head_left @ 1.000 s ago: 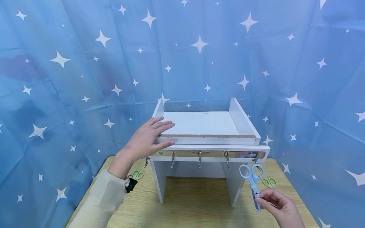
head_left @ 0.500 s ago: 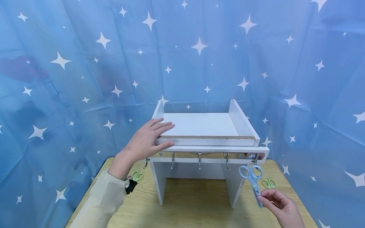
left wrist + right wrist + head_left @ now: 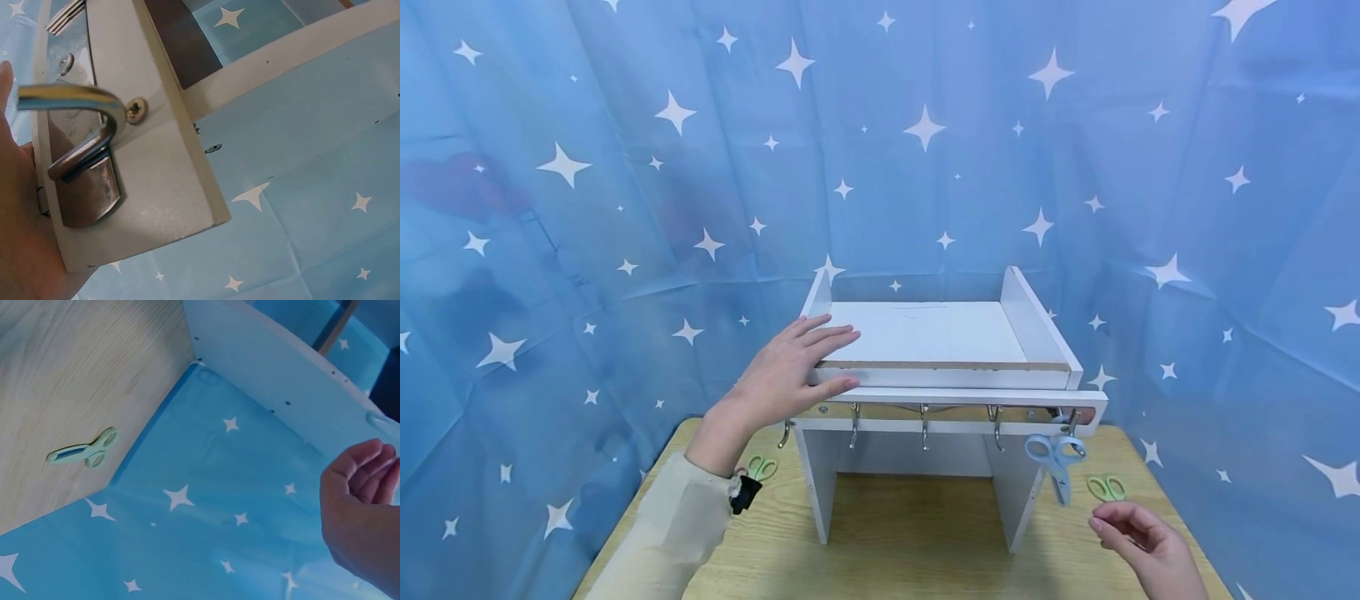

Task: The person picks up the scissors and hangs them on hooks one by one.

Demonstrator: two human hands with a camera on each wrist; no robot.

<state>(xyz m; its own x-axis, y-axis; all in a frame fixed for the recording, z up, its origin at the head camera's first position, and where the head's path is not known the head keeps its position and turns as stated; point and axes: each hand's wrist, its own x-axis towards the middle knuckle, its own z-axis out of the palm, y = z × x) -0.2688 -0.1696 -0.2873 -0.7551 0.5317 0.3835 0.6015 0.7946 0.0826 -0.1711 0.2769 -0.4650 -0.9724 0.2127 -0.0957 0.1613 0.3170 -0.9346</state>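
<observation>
Scissors, light blue with two round finger loops: hanging blades-down at the outermost silvery metal hook on your right, apparently by one loop; the hook's upturned tip should keep it from slipping off.
Right hand, bare: thumb and fingers loosely curled, gripping nothing, near the blade end but apart from it, which leaves the weight to the hook.
Left hand, bare, below it a cream sleeve: fingers extended and spread over the board's left front corner, thumb across the front edge – probably a steadying rest, since it grips nothing.
Stand, white board with two raised side panels: upright on the pale wooden table, tall enough to leave room below the hooks.
Rail, white with a mirror-like strip: fixed across the front and jutting past the leg, so the end hook hangs outside it.
Green scissors, right: lying flat near the table's edge.
Green scissors, left: on the table beside your black wrist strap; a pinkish object there is mostly hidden – you cannot identify it.
</observation>
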